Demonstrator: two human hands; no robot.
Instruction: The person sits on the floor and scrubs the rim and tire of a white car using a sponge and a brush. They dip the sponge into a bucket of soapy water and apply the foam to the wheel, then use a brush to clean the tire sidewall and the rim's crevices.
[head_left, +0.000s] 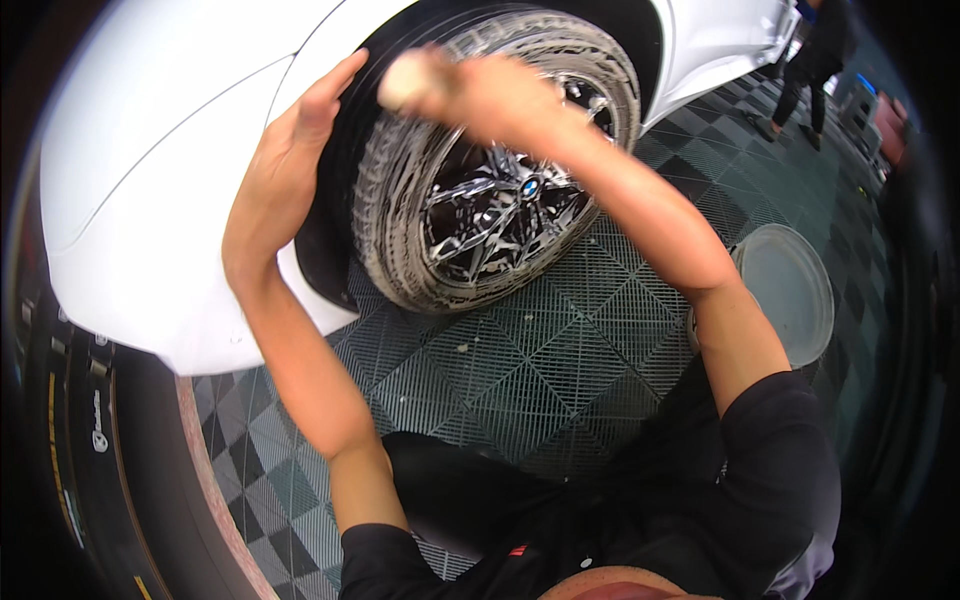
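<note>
A BMW wheel with dark spokes stands before me, streaked with white foam. Its tyre is coated in greyish-brown lather. My right hand is closed around a pale, rounded-ended tool at the upper part of the tyre. Motion blur hides the tool's exact kind and whether it touches the rubber. Fingers extended, my left hand rests against the white car fender by the edge of the black wheel arch. Nothing shows in that hand.
Beside my right arm is a round grey bucket, partly hidden by the arm. Ribbed grid floor tiles lie below the wheel. A person in dark clothes stands at the upper right. Dark shelving or cabinets bearing writing line the left edge.
</note>
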